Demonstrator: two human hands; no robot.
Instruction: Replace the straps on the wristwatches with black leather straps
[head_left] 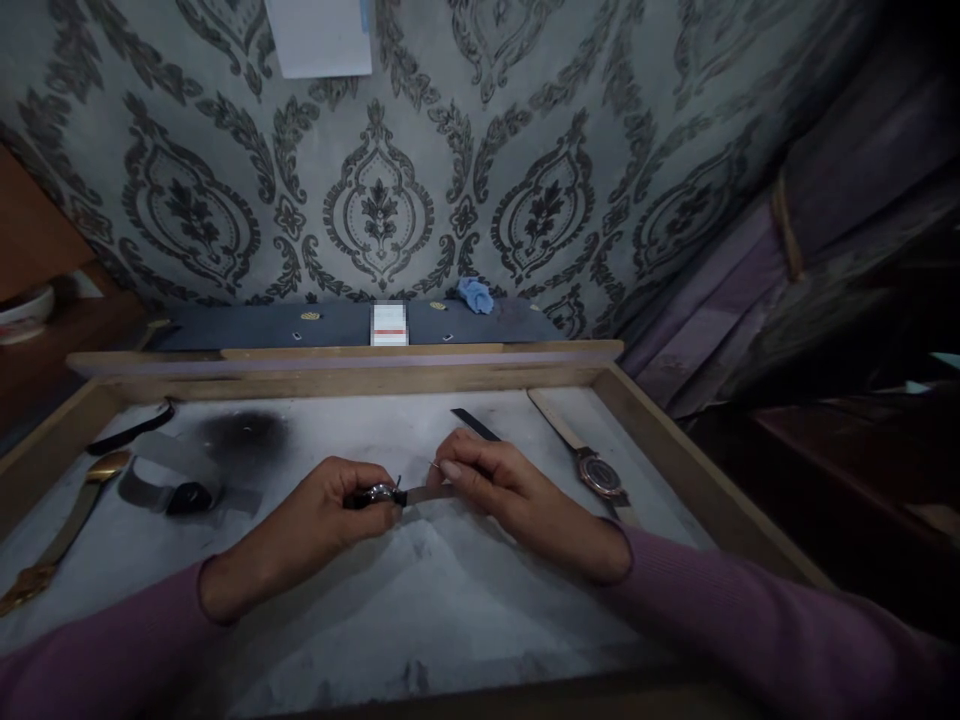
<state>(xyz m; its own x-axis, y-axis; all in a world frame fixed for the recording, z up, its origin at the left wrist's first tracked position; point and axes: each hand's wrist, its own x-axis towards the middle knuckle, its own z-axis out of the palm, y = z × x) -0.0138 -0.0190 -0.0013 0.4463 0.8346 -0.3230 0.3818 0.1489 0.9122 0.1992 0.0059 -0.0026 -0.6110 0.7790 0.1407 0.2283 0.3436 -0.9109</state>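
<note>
Near the middle of the wooden tray (300, 378), my left hand (330, 503) pinches a watch (381, 494) with a shiny round case. A brownish strap piece (431, 493) reaches from the watch toward my right hand (499, 485). The thumb and fingers of my right hand are closed on a thin metallic item (433, 464), too small to name. Just behind the right hand lies a dark strap (475, 424). A watch with a round rose-gold case and light strap (600, 474) rests to its right.
On the tray's left are a gold watch (107, 466), a watch with a grey band (187, 496) and a dark strap (131, 429). Behind the tray's rear rim are a blue crumpled cloth (475, 295) and a white card (389, 324). A purple curtain (720, 290) hangs at right.
</note>
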